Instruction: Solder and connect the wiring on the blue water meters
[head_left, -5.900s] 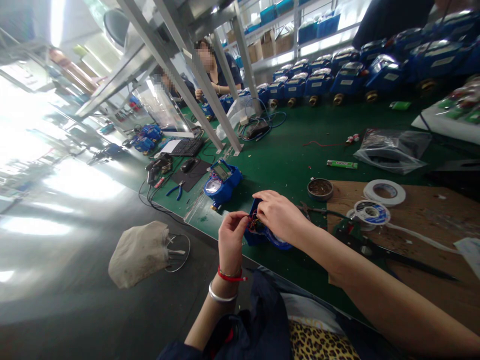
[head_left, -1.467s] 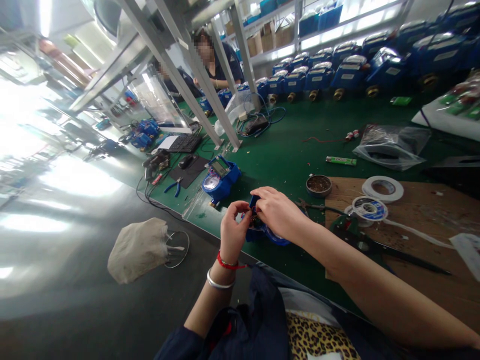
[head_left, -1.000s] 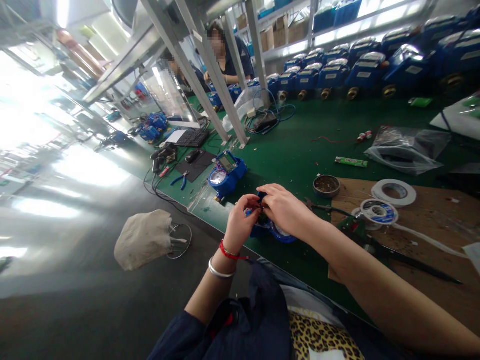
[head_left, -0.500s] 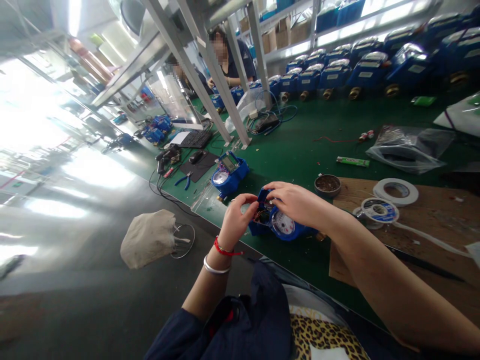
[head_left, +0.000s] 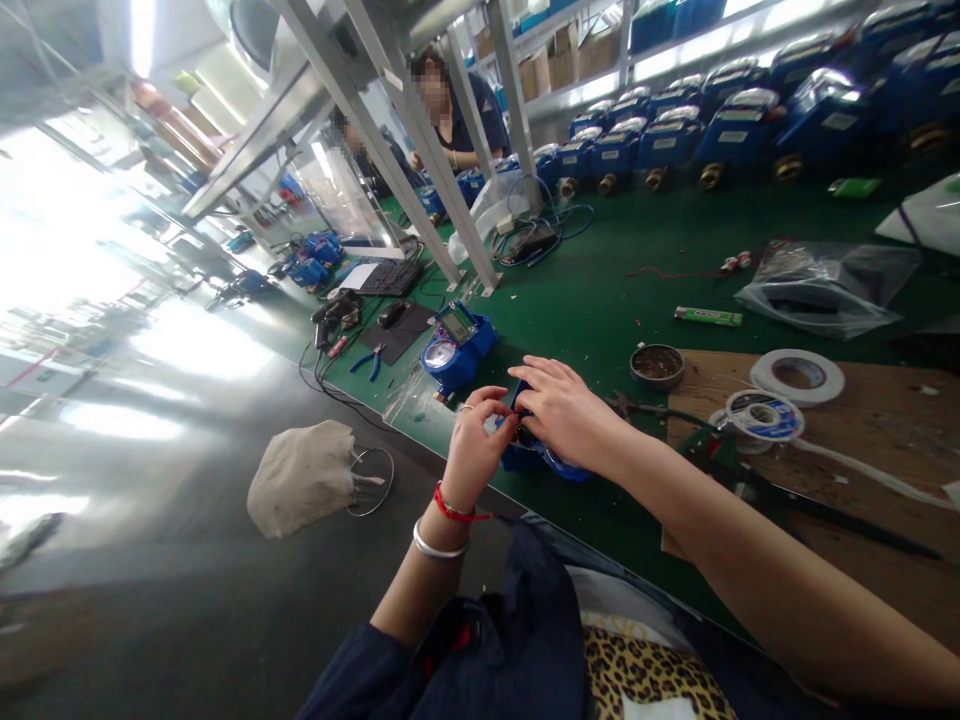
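Note:
Near the front edge of the green table lies a blue meter [head_left: 562, 466], largely covered by my hands. My left hand [head_left: 480, 440] is at its left side, thumb and fingers pinched together on something too small to make out. Over the meter's top bends my right hand [head_left: 559, 405], its fingers curled round the blue raised part; the fingertips are partly hidden. Just behind and to the left stands a second blue meter [head_left: 459, 347] with a display and a round dial, touched by neither hand.
Blue-handled pliers [head_left: 369, 362], a mouse [head_left: 391, 314] and a keyboard [head_left: 390, 278] lie at left. At right are a round tin [head_left: 656, 366], white tape [head_left: 796, 378], a wire spool [head_left: 763, 416] and black-and-green cutters. Metal posts and a row of meters stand behind; a person sits beyond.
My right hand has shifted left and closer to my left hand, now covering the meter's dial. The cutters' jaws and green part, hidden before by my right arm, now show.

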